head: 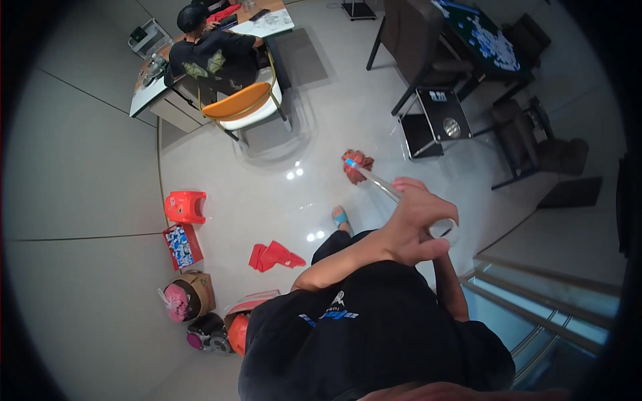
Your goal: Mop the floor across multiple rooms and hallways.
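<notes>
My left hand (419, 220) is curled round the upper part of a pale mop handle (380, 182), whose round end (445, 231) shows between thumb and forefinger. The handle slants down to a blue joint and a reddish-brown mop head (358, 170) of cloth strips, spread on the glossy floor. My right forearm (450, 285) rises behind the left hand. The right hand is largely hidden there; whether the fingertips beyond the left hand belong to it, I cannot tell. A foot in a blue slipper (340, 216) stands between the mop head and my body.
Red cloth (276, 255) lies on the floor. Along the left wall are a red plastic stool (185, 207), a red box of tiles (197, 245) and a carton (204, 293). A person (220, 55) sits on an orange-backed chair (238, 102) at a desk. Right: black side table (441, 108), dark chairs, game table.
</notes>
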`<state>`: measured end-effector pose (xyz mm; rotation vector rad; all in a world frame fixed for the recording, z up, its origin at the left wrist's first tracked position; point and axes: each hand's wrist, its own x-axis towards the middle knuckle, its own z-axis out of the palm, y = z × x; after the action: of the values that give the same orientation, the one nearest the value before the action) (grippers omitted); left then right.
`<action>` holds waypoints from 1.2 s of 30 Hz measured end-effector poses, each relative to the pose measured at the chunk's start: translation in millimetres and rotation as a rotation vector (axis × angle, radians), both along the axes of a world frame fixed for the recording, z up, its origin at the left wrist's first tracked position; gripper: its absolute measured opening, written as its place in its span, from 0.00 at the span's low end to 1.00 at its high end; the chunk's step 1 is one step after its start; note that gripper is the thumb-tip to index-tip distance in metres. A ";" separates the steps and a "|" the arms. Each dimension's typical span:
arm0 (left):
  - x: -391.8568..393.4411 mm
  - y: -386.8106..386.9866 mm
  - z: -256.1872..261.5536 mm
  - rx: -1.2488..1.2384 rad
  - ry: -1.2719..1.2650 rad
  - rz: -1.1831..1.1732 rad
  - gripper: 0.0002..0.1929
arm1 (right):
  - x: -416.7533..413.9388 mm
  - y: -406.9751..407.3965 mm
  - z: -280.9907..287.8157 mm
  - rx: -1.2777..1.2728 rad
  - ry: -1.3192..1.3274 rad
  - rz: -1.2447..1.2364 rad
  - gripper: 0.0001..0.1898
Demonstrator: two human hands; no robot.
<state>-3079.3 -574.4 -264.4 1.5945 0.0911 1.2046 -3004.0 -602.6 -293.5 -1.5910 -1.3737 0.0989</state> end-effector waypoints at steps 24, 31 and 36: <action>23.5 219.5 -432.5 -1.955 -0.635 -0.061 0.09 | 98.9 225.2 -27.7 0.019 0.756 1.308 0.28; 90.3 356.4 -350.5 -2.222 -0.821 0.148 0.13 | 151.8 302.2 -0.5 -0.004 0.622 1.394 0.26; 108.4 434.3 -328.6 -2.194 -0.881 0.124 0.11 | 163.3 339.1 8.4 0.058 0.631 1.346 0.22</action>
<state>-2970.8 -140.0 -593.0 -0.8393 0.6422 0.9022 -2840.7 -263.4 -285.1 -0.2665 -1.6258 1.2168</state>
